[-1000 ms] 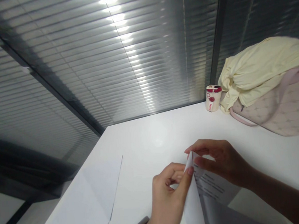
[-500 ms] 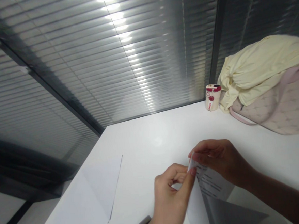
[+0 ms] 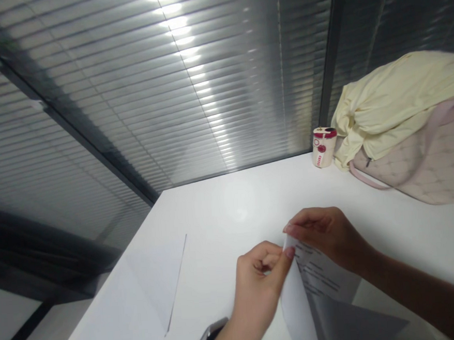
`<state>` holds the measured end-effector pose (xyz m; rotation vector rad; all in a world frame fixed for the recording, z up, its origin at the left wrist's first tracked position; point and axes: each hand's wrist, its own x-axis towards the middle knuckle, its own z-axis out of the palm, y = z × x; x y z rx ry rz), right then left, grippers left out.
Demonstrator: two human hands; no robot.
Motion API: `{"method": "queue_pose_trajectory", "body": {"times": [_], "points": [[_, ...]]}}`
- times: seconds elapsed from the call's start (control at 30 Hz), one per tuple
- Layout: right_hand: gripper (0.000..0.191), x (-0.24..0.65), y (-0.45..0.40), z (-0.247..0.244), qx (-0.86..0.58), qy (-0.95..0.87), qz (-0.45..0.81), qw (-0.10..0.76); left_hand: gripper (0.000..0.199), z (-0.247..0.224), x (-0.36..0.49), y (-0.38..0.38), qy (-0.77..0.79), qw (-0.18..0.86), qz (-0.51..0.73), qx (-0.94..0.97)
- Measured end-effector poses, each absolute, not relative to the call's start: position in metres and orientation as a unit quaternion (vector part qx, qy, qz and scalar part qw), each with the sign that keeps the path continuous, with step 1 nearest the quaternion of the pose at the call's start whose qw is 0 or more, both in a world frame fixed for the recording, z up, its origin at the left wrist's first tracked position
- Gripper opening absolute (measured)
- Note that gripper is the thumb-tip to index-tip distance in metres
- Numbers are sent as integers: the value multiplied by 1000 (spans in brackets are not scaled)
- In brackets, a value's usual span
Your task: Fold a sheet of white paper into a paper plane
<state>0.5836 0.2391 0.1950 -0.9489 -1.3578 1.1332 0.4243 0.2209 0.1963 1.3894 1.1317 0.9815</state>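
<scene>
Left hand (image 3: 257, 287) and right hand (image 3: 327, 238) pinch top corner of printed paper sheet (image 3: 319, 272), raised above white counter (image 3: 229, 206). Second white sheet (image 3: 153, 284) lies left. Far corner: red-capped cream canister (image 3: 323, 147), pale yellow cloth (image 3: 393, 99) draped over pink quilted bag (image 3: 425, 169).

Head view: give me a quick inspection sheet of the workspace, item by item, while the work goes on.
Surface: smooth white tabletop, its corner toward the blinds.
Job's things: printed white paper sheet, bent upward, top corner pinched between both hands.
Clutter: plain white paper sheet lying left; cream-and-red cylindrical container; pale yellow cloth on a pink quilted handbag.
Hands: left hand with wristwatch; right hand.
Cables: nothing seen.
Surroundings: grey slatted window blinds along the table's far sides.
</scene>
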Motion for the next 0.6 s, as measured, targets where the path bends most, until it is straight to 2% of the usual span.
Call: {"method": "queue_pose_trajectory", "body": {"times": [0.6], "points": [[21,579,282,161,-455,-539,491,512,43,169,425,263,470,559,403,551]]}}
